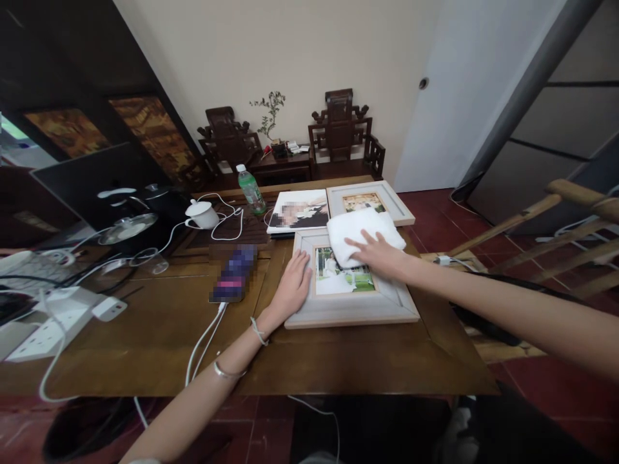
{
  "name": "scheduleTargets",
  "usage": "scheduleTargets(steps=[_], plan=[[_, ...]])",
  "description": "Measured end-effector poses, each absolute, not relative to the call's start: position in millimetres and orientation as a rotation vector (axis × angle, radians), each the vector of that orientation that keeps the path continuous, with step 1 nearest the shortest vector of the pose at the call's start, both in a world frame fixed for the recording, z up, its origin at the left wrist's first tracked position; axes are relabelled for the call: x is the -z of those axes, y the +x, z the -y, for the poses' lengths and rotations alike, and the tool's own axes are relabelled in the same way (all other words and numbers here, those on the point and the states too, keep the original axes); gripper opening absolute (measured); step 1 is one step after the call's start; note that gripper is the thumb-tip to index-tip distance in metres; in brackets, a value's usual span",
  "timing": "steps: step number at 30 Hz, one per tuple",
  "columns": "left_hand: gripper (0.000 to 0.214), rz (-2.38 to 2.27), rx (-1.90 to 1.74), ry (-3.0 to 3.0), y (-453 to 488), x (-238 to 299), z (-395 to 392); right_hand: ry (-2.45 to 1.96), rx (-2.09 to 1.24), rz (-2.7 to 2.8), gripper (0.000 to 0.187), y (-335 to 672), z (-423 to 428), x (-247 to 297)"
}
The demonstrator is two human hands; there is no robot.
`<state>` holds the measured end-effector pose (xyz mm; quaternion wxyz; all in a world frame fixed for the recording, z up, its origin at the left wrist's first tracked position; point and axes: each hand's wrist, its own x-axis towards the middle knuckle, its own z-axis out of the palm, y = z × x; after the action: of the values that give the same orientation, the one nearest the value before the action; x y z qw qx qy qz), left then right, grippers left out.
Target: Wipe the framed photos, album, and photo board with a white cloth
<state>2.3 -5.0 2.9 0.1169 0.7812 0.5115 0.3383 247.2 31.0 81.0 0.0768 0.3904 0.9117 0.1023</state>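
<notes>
A picture frame (358, 314) with a pale wide border and a photo of a white dress on green grass lies flat on the wooden table. My left hand (293, 283) rests on its left border, fingers stretched out. Over the upper right part of this frame lies a folded white cloth (345, 232). My right hand (380, 254) is spread flat on top of the cloth, which covers part of the photo and border. Just behind are a second pale picture frame (396, 201), partly covered by the cloth, and a photo panel (315, 203) showing a person.
Left of the frame lies a phone (235, 274) with white cables. Farther back stand a green-labelled bottle (251, 190) and a lidded white cup (202, 214). A power strip (53, 322), kettle and laptop crowd the left. A wooden chair (522, 219) stands right of the table (367, 367).
</notes>
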Motion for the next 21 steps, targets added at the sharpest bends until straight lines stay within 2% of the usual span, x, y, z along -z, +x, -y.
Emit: scheduleTargets(steps=[4, 13, 17, 21], plan=[[0.043, -1.5, -0.998, 2.3, 2.6, -2.7, 5.2, 1.182, -0.235, -2.682, 0.055, 236.8, 7.1, -70.3], [0.046, -1.524, -0.951, 2.31, 4.6, -4.9, 5.7, 1.09, 0.212, -2.617, 0.059, 221.9, 99.3, -113.9], [0.045, -1.519, -0.958, 2.31, 4.2, -4.4, 5.2, 1.138, 0.29, -2.644, 0.068, 218.9, 90.8, -103.4], [0.043, -1.507, -0.971, 2.311, 3.4, -3.3, 4.6, 1.328, 0.16, -2.747, 0.075, 225.7, 40.5, -83.0]])
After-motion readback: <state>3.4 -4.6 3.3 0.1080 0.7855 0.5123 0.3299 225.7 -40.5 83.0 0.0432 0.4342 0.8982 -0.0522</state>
